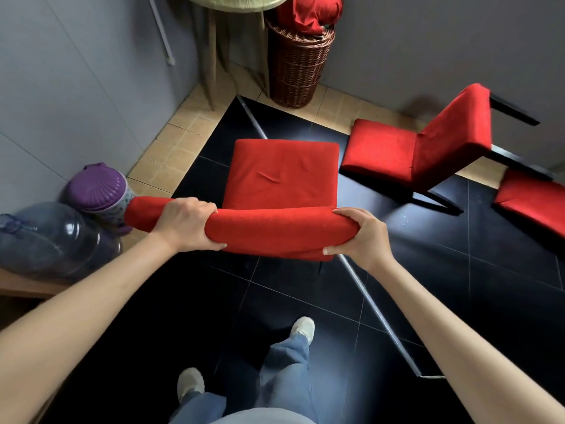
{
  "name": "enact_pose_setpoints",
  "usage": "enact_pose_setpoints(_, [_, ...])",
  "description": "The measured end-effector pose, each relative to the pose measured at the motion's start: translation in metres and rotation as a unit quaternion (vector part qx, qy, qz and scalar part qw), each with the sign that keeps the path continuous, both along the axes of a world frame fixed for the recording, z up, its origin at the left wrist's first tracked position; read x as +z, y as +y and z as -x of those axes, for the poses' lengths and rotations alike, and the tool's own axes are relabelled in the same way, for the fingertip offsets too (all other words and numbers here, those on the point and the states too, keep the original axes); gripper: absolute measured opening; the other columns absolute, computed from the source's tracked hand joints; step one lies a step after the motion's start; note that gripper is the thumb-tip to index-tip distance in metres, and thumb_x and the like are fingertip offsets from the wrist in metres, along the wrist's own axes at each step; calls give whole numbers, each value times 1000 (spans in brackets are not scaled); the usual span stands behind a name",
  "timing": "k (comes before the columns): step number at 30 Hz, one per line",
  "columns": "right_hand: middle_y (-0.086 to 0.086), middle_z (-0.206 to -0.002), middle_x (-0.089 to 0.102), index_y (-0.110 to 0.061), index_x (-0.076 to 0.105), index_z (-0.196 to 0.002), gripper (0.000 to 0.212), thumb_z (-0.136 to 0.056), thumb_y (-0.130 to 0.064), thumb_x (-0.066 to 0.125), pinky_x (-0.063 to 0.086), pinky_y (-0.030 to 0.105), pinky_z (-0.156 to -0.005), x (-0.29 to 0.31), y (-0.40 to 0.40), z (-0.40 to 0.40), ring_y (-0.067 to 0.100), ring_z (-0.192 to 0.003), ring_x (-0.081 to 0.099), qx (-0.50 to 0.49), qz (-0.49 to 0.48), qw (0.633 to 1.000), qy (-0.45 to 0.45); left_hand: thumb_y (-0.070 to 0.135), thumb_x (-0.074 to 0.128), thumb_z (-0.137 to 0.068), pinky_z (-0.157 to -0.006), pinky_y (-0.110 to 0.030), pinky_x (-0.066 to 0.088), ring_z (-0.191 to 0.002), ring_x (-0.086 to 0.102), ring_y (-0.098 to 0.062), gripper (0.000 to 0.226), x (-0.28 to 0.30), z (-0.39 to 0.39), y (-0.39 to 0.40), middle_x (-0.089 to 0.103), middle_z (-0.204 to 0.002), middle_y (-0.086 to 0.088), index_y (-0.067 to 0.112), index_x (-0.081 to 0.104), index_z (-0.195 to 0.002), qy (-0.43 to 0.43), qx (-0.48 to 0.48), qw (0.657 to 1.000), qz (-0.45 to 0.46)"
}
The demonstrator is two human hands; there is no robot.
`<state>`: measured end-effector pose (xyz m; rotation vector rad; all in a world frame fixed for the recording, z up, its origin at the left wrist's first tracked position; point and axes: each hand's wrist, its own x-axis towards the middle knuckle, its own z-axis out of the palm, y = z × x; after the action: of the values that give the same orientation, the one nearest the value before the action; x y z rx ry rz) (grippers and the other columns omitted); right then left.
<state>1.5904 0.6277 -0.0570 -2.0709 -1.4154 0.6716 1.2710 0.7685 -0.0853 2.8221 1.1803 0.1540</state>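
Observation:
A red upholstered chair [282, 175] stands right in front of me on the black tiled floor, seen from above and behind. My left hand [186, 224] grips the top of its padded backrest [275, 232] near the left end, fingers curled over the far side. My right hand [359, 235] grips the backrest's right end, thumb underneath. The chair's legs are hidden beneath the seat.
A second red chair [428, 151] stands to the right, and part of a third [535, 206] at the right edge. A wicker basket [298, 67] with red cloth sits in the corner. A water jug [46, 237] and purple bin [97, 188] are at left. My feet [302, 328] stand behind the chair.

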Motion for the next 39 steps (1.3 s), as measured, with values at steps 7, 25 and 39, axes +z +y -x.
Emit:
enact_pose_setpoints(7, [-9,-119,62,-24,68,-117,83,-39,-22,98,35,15,-98,-4,11,-4,7,-108,55,10,4,1000,10,49,93,-44,-56,-36,49,-60,63,-30,58,1,4,-15,65,-64,-9,8,65,-73,-3,36,999,15])
enact_pose_setpoints(25, [-7,-121,64,-24,68,-117,84,-39,-29,97,40,26,-104,-26,54,32,11,-112,58,56,-11,998,17,50,92,-45,-58,-37,50,-67,65,-32,61,10,47,17,68,-73,-11,8,66,-82,34,83,996,17])
enact_pose_setpoints(39, [-7,-129,60,-28,63,-127,92,-41,-27,97,39,29,-107,-54,35,30,12,-119,54,10,4,998,63,51,89,-50,-61,-39,51,-73,64,-33,58,11,30,26,67,-77,-9,9,64,-81,82,65,994,28])
